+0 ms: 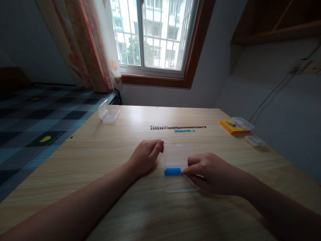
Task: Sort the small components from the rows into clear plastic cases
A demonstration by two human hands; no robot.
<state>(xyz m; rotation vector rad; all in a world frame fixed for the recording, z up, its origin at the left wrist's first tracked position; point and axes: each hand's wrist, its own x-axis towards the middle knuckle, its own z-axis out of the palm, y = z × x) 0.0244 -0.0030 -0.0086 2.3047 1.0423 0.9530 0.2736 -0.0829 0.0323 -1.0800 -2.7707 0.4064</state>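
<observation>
A clear plastic case lies open and flat on the wooden table in front of me. A bundle of small blue pieces sits inside it. My right hand rests on the case's right side, fingers pinched together at the end of the blue pieces. My left hand lies loosely curled beside the case's left edge, thumb touching its corner. Farther back, a row of small dark pieces stretches across the table, with a shorter row of blue pieces just in front of it.
An open clear box stands at the table's far left corner. At the right are a yellow box with a clear lid and a small clear lid. A bed with a checked cover adjoins the table on the left.
</observation>
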